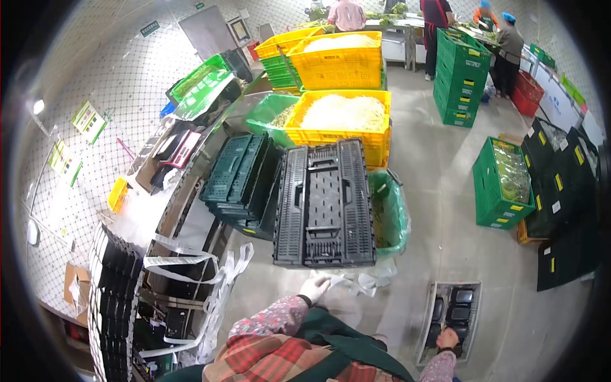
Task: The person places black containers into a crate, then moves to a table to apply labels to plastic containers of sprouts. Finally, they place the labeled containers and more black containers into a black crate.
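Note:
My left hand (315, 288), in a white glove, is just below the near edge of a stack of black folded crates (324, 204). Its fingers point forward and nothing shows in them. White scraps (361, 282) lie beyond its fingertips on the floor. At the lower right, my right hand (449, 339) is closed over a light grey crate (476, 318) holding several black plastic containers (459, 313). I cannot tell what its curled fingers grip. A green apron (337, 337) covers part of my front.
Dark green folded crates (235, 172) are stacked left of the black ones. Yellow crates (337, 124) of pale contents and a green-lined bin (389, 216) are ahead. White straps (219, 280) hang at left. Green crates (461, 76) and black crates (557, 172) line the right; people work behind.

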Demonstrator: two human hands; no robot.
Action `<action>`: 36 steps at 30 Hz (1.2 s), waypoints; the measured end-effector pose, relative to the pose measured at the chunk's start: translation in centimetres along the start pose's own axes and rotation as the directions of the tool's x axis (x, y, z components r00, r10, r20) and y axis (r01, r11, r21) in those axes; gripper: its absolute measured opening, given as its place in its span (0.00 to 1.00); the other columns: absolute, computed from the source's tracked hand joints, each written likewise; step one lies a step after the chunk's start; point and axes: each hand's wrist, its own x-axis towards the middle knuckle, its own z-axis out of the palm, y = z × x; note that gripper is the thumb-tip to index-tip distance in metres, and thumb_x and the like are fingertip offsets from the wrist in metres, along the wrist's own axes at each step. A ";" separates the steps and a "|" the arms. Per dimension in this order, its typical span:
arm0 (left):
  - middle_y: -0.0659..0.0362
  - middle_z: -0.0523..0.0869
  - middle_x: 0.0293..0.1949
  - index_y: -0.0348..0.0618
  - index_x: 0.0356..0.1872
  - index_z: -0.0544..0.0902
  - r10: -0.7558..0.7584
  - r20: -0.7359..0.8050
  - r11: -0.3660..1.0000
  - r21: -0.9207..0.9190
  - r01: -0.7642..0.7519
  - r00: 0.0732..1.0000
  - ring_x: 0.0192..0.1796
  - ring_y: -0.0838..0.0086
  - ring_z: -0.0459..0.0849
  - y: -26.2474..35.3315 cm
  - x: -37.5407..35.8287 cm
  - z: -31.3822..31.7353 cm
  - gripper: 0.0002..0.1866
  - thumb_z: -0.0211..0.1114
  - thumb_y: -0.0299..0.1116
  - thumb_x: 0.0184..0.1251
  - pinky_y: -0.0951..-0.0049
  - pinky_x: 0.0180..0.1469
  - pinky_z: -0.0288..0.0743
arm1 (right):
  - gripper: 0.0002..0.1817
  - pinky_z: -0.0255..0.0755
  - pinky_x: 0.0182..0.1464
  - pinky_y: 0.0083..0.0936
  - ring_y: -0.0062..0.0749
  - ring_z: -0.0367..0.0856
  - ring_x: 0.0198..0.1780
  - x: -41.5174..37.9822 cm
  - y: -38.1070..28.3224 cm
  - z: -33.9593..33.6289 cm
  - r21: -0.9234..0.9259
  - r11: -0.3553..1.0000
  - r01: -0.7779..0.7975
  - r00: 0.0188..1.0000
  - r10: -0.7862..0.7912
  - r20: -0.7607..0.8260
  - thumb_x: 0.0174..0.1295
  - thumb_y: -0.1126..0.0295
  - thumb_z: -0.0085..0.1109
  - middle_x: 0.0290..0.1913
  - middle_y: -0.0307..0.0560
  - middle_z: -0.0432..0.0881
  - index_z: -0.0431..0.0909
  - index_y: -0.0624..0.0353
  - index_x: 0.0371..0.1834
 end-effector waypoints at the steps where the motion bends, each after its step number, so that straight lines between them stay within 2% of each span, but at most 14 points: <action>1: 0.53 0.86 0.45 0.41 0.48 0.83 0.057 -0.100 0.979 -0.191 -0.076 0.993 0.45 0.70 0.86 1.5 2.1 -2.4 0.13 0.65 0.32 0.64 0.75 0.51 0.77 | 0.10 0.65 0.16 0.24 0.25 0.73 0.20 -0.5 -2.1 5.7 0.018 0.981 0.192 0.976 -0.193 0.097 0.62 0.73 0.53 0.28 0.40 0.75 0.77 0.58 0.46; 3: 0.55 0.86 0.45 0.43 0.51 0.82 0.229 -0.181 0.965 -0.085 -0.248 0.956 0.46 0.71 0.85 2.9 7.5 -7.9 0.15 0.64 0.31 0.63 0.75 0.50 0.77 | 0.15 0.71 0.26 0.19 0.21 0.75 0.27 1.3 -3.9 18.8 -0.100 0.782 0.615 0.780 -0.584 0.227 0.64 0.77 0.52 0.30 0.40 0.78 0.72 0.63 0.54; 4: 0.53 0.85 0.47 0.44 0.53 0.80 0.421 -0.131 0.898 0.202 -0.392 0.897 0.47 0.65 0.85 3.6 10.8 -11.1 0.18 0.64 0.31 0.62 0.72 0.50 0.78 | 0.18 0.75 0.50 0.27 0.33 0.82 0.45 -2.2 -7.6 26.8 -0.012 0.802 0.597 0.788 -0.584 0.196 0.62 0.72 0.58 0.46 0.49 0.83 0.75 0.67 0.54; 7: 0.48 0.74 0.62 0.45 0.65 0.68 0.658 0.142 0.646 0.397 -0.651 0.740 0.63 0.53 0.73 0.5 22.3 -16.3 0.30 0.64 0.31 0.59 0.60 0.63 0.69 | 0.19 0.72 0.56 0.32 0.40 0.79 0.53 -16.6 -21.8 46.1 -0.066 0.685 0.726 0.650 -0.651 0.392 0.59 0.69 0.62 0.53 0.52 0.80 0.77 0.62 0.53; 9: 0.48 0.66 0.68 0.44 0.68 0.63 0.627 0.348 0.562 0.417 -0.714 0.697 0.70 0.49 0.62 -0.8 29.3 -17.4 0.34 0.64 0.34 0.60 0.52 0.69 0.59 | 0.29 0.63 0.64 0.40 0.44 0.71 0.63 -17.7 -24.3 55.6 -0.345 0.252 0.904 0.383 -0.836 0.392 0.54 0.61 0.67 0.60 0.53 0.74 0.73 0.59 0.59; 12: 0.51 0.65 0.69 0.44 0.67 0.66 0.499 0.610 0.380 0.484 -0.788 0.615 0.74 0.55 0.55 -4.0 35.6 -17.2 0.31 0.55 0.48 0.67 0.51 0.73 0.47 | 0.49 0.46 0.71 0.51 0.50 0.50 0.73 -17.9 -26.4 64.6 -0.729 0.159 0.666 0.616 -0.668 0.417 0.48 0.53 0.70 0.73 0.53 0.55 0.55 0.53 0.72; 16: 0.58 0.83 0.37 0.44 0.34 0.85 0.453 0.766 0.213 0.404 -0.890 0.457 0.53 0.64 0.76 -2.3 37.5 -20.7 0.20 0.50 0.47 0.70 0.53 0.73 0.49 | 0.46 0.59 0.67 0.46 0.48 0.60 0.70 -17.6 -28.4 66.2 -0.851 -0.034 0.524 0.673 -0.596 0.438 0.45 0.63 0.70 0.71 0.52 0.61 0.57 0.50 0.71; 19: 0.58 0.81 0.25 0.45 0.22 0.83 0.669 0.629 0.214 0.345 -0.914 0.394 0.37 0.63 0.80 -0.8 37.2 -24.1 0.18 0.56 0.43 0.66 0.56 0.67 0.60 | 0.36 0.67 0.61 0.38 0.47 0.73 0.61 -16.5 -30.3 64.1 -0.651 0.122 0.749 0.528 -0.704 0.475 0.47 0.68 0.66 0.60 0.54 0.75 0.67 0.52 0.65; 22: 0.56 0.78 0.20 0.44 0.16 0.79 0.752 0.569 0.251 0.221 -0.942 0.334 0.32 0.61 0.78 -1.3 36.4 -29.7 0.15 0.61 0.37 0.62 0.61 0.56 0.68 | 0.22 0.72 0.54 0.38 0.48 0.81 0.47 -16.1 -34.2 59.7 -0.680 0.415 0.605 0.689 -0.701 0.186 0.52 0.64 0.62 0.44 0.54 0.84 0.78 0.51 0.53; 26: 0.57 0.83 0.24 0.44 0.23 0.84 0.741 0.628 0.216 0.113 -0.970 0.238 0.34 0.63 0.81 -3.7 35.7 -35.0 0.11 0.62 0.38 0.60 0.61 0.53 0.71 | 0.20 0.70 0.51 0.39 0.47 0.82 0.45 -17.1 -36.2 56.8 -0.853 0.340 0.395 0.745 -0.662 0.081 0.53 0.54 0.65 0.42 0.50 0.85 0.81 0.51 0.47; 29: 0.54 0.86 0.30 0.45 0.36 0.87 0.515 0.832 0.333 0.024 -0.942 0.204 0.38 0.61 0.83 -0.4 37.1 -35.2 0.12 0.62 0.41 0.62 0.64 0.53 0.73 | 0.18 0.65 0.58 0.42 0.44 0.79 0.50 -17.3 -34.3 58.5 -0.838 0.365 0.406 0.630 -0.776 -0.032 0.55 0.57 0.64 0.42 0.47 0.85 0.82 0.51 0.46; 33: 0.46 0.82 0.50 0.43 0.54 0.79 0.258 0.960 0.546 -0.239 -0.803 -0.110 0.54 0.54 0.80 4.8 45.2 -31.7 0.22 0.60 0.45 0.65 0.59 0.55 0.74 | 0.19 0.55 0.65 0.51 0.45 0.72 0.58 -22.1 -34.8 60.6 -0.886 0.204 0.416 0.281 -0.956 -0.088 0.56 0.62 0.61 0.51 0.49 0.78 0.77 0.56 0.50; 34: 0.47 0.72 0.64 0.43 0.63 0.71 0.459 0.851 0.023 -0.297 -0.955 -0.254 0.66 0.52 0.70 4.7 50.4 -27.2 0.29 0.61 0.45 0.63 0.53 0.64 0.65 | 0.21 0.53 0.67 0.51 0.47 0.69 0.60 -24.2 -32.5 62.8 -0.853 0.190 0.486 0.307 -0.951 -0.037 0.56 0.63 0.60 0.56 0.49 0.75 0.75 0.58 0.52; 36: 0.52 0.59 0.73 0.47 0.71 0.61 0.346 0.864 -0.133 -0.340 -0.931 -0.365 0.75 0.56 0.56 4.2 54.9 -22.6 0.37 0.61 0.47 0.62 0.47 0.71 0.51 | 0.24 0.49 0.70 0.51 0.45 0.63 0.68 -26.2 -28.1 65.6 -0.857 0.199 0.476 0.533 -0.840 0.101 0.57 0.58 0.59 0.63 0.48 0.71 0.74 0.56 0.57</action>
